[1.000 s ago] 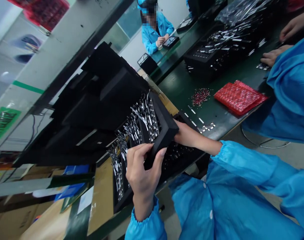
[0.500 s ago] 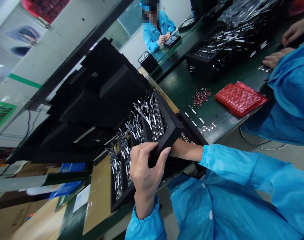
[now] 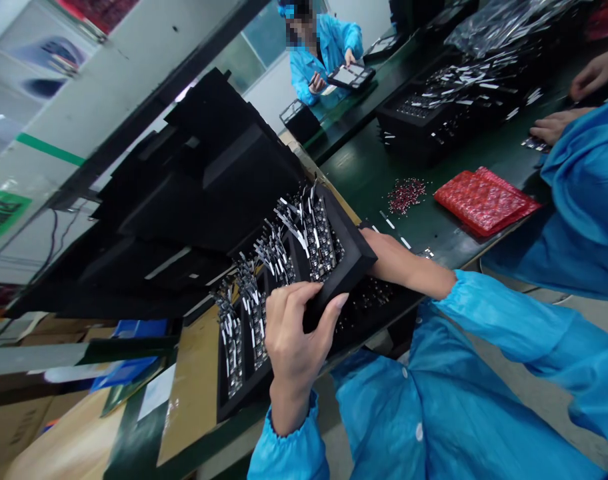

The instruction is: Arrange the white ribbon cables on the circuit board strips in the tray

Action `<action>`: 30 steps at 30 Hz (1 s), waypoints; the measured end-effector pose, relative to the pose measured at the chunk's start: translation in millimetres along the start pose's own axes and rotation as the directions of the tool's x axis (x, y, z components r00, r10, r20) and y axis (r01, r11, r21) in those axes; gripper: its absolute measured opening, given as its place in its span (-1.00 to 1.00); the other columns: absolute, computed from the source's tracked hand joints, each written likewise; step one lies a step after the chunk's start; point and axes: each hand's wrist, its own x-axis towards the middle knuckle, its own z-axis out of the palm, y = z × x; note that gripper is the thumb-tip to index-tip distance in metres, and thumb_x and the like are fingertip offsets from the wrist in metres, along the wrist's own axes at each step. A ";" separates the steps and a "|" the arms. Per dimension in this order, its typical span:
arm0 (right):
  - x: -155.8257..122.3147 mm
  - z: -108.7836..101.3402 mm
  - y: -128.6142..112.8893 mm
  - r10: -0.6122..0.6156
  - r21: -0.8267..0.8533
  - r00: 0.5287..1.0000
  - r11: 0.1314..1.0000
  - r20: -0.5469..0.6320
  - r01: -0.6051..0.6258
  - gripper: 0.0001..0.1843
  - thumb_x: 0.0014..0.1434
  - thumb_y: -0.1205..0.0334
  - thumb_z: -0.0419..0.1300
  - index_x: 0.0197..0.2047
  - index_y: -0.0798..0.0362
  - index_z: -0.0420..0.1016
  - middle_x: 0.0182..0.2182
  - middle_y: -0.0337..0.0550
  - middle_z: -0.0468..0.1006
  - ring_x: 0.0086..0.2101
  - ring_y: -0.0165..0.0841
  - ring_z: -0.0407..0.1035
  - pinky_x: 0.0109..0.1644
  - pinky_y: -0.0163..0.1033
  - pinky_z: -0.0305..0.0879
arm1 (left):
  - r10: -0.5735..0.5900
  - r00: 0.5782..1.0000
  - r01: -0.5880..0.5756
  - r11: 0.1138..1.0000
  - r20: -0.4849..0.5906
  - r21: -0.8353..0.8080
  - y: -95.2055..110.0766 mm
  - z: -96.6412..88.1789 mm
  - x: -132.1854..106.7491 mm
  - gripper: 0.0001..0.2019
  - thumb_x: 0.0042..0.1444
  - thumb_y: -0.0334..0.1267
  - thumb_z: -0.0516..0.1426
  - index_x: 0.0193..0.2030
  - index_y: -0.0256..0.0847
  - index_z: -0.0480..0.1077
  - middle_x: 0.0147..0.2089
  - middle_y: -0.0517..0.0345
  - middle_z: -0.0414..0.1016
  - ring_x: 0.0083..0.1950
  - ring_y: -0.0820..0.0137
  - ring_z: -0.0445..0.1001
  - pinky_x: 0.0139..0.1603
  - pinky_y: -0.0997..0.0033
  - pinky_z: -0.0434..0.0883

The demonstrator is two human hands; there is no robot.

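A black foam tray [image 3: 351, 257] holds rows of small circuit boards [image 3: 321, 233] with thin silver and white strips sticking up. It is tilted, its right end raised over another black tray [image 3: 371, 297] that also holds small boards. My left hand [image 3: 297, 333] grips the near edge of the upper tray, thumb on the outer wall and fingers over the rim. My right hand [image 3: 389, 260] is at the tray's right end, touching or just behind it. Its fingers are hidden behind the tray wall.
Stacked black trays [image 3: 244, 160] lean behind. To the right are a pile of tiny red parts [image 3: 407, 197], red bubble-wrap pouches [image 3: 484, 200] and a co-worker's hand [image 3: 559, 123]. Another co-worker [image 3: 329, 60] handles a black tray across the green table.
My right hand has come out from underneath the tray, moving right and up to its right end. My left hand keeps its grip. The far co-worker has lifted a tray.
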 end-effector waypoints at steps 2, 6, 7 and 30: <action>-9.0 -18.3 14.4 0.016 -0.004 1.000 1.000 -0.011 -0.016 -0.75 0.48 0.45 0.27 0.13 0.07 0.71 0.06 0.04 0.77 0.08 -0.11 0.65 0.18 -0.04 0.62 | 0.025 1.000 -0.026 1.000 0.008 0.016 -0.7 3.0 -0.8 -0.83 0.12 -0.10 0.22 -0.15 0.03 0.44 -0.26 -0.17 0.49 -0.14 -0.15 0.45 -0.22 -0.01 0.34; -30.1 -45.4 36.9 0.103 0.026 0.985 0.995 -0.135 -0.100 -0.61 0.56 0.40 0.09 0.23 0.06 0.69 0.11 0.08 0.78 0.16 -0.05 0.64 0.31 0.04 0.55 | 0.099 0.993 -0.102 0.994 0.069 0.033 -4.8 15.5 -8.5 -0.81 0.15 -0.07 0.21 -0.13 -0.03 0.45 -0.28 -0.18 0.50 -0.19 -0.14 0.46 -0.20 0.00 0.34; -36.2 -49.5 40.8 0.125 0.042 0.978 0.992 -0.165 -0.120 -0.62 0.58 0.36 0.08 0.23 0.04 0.70 0.11 0.05 0.79 0.15 -0.06 0.65 0.32 0.05 0.55 | 0.119 0.988 -0.124 0.992 0.101 0.036 -6.5 19.8 -12.0 -0.80 0.16 -0.07 0.20 -0.12 -0.04 0.45 -0.27 -0.19 0.51 -0.19 -0.14 0.46 -0.20 -0.01 0.34; -21.6 -95.0 110.3 0.367 -0.263 0.930 0.895 -0.028 -0.361 -0.74 0.56 0.02 0.36 -0.02 0.07 0.66 -0.14 -0.18 0.73 -0.15 -0.24 0.64 0.08 0.02 0.64 | 0.290 0.911 -0.305 0.952 0.293 0.004 -14.1 55.2 -38.1 -0.77 0.22 -0.09 0.19 -0.13 -0.19 0.41 -0.32 -0.03 0.51 -0.39 0.03 0.49 -0.45 0.07 0.51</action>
